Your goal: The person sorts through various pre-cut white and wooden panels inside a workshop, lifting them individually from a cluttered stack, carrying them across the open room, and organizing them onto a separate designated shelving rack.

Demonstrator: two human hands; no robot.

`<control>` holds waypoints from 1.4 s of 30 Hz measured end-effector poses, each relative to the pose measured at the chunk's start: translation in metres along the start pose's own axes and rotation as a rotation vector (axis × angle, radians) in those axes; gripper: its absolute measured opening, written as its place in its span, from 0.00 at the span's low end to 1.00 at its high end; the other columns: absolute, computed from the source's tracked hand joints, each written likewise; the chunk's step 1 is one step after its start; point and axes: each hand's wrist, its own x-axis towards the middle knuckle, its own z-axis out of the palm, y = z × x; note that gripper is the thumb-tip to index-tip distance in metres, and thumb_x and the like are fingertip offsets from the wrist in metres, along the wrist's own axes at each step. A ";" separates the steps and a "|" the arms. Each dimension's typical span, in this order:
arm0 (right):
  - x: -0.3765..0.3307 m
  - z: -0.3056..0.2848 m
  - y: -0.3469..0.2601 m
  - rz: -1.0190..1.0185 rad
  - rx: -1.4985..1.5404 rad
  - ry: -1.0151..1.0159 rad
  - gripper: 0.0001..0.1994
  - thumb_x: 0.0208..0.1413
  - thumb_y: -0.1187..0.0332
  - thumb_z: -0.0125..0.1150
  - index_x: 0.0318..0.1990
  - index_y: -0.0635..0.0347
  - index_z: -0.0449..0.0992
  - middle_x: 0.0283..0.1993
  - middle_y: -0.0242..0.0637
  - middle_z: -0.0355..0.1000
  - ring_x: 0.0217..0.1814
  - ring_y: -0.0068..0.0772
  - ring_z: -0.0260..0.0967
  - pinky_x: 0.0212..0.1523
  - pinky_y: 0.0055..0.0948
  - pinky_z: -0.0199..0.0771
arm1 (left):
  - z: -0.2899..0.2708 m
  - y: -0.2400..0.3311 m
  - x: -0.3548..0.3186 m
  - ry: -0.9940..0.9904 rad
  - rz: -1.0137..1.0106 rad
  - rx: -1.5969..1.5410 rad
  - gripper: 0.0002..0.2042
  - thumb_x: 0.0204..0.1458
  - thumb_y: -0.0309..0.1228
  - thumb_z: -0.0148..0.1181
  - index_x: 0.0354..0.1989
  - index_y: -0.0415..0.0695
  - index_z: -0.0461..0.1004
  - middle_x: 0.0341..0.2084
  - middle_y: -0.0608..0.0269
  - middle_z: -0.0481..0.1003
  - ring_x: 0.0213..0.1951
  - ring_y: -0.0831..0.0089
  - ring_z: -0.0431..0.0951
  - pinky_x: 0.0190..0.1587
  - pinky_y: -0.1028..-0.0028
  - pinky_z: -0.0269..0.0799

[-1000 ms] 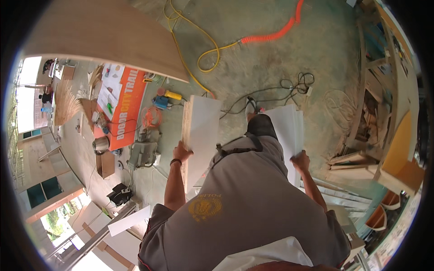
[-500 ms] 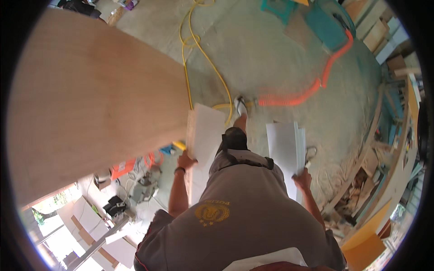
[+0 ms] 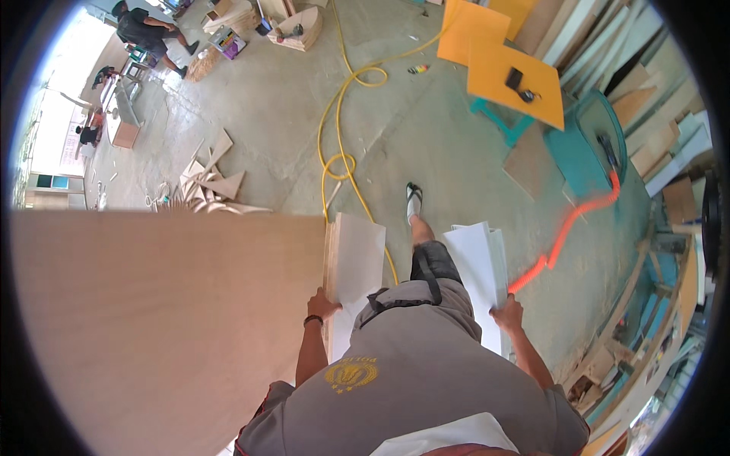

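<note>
Panels (image 3: 473,262) nearer hose (image 3: 563,229); shirt (image 3: 433,357) yellow-lettered

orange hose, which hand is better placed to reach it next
Probably the right hand: the orange hose shows on its side, while the left hand is farther off. Neither is free, though: the right holds white boards, the left a stack of panels.

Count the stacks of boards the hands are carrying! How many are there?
2. The left board stack is in the left hand; the right board stack is in the right hand. The body partly hides both.
</note>
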 end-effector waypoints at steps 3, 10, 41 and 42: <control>0.109 -0.044 -0.087 -0.025 0.002 -0.034 0.30 0.39 0.61 0.72 0.48 0.72 0.69 0.39 0.59 0.78 0.44 0.60 0.77 0.47 0.49 0.78 | -0.077 0.075 0.084 -0.051 -0.048 -0.049 0.40 0.28 0.43 0.76 0.52 0.34 0.69 0.44 0.37 0.77 0.51 0.44 0.77 0.54 0.56 0.74; 0.341 -0.125 -0.301 -0.067 -0.011 -0.085 0.34 0.38 0.60 0.73 0.51 0.73 0.68 0.41 0.61 0.77 0.47 0.61 0.77 0.51 0.49 0.77 | -0.229 0.178 0.295 0.002 -0.101 -0.120 0.36 0.28 0.42 0.75 0.49 0.37 0.70 0.40 0.41 0.78 0.46 0.46 0.79 0.49 0.57 0.75; 1.140 -0.493 -1.083 0.022 0.133 0.058 0.30 0.38 0.58 0.73 0.46 0.71 0.69 0.38 0.63 0.77 0.44 0.67 0.75 0.50 0.52 0.74 | -1.080 0.822 1.163 0.035 0.485 0.429 0.39 0.30 0.36 0.72 0.59 0.45 0.68 0.36 0.41 0.79 0.43 0.45 0.80 0.48 0.53 0.76; 1.161 -0.506 -1.101 0.052 0.108 0.070 0.30 0.39 0.58 0.73 0.46 0.71 0.69 0.38 0.63 0.77 0.44 0.67 0.75 0.49 0.52 0.75 | -1.118 0.871 1.178 -0.001 0.480 0.453 0.39 0.29 0.36 0.72 0.59 0.44 0.68 0.36 0.41 0.79 0.43 0.45 0.80 0.47 0.53 0.76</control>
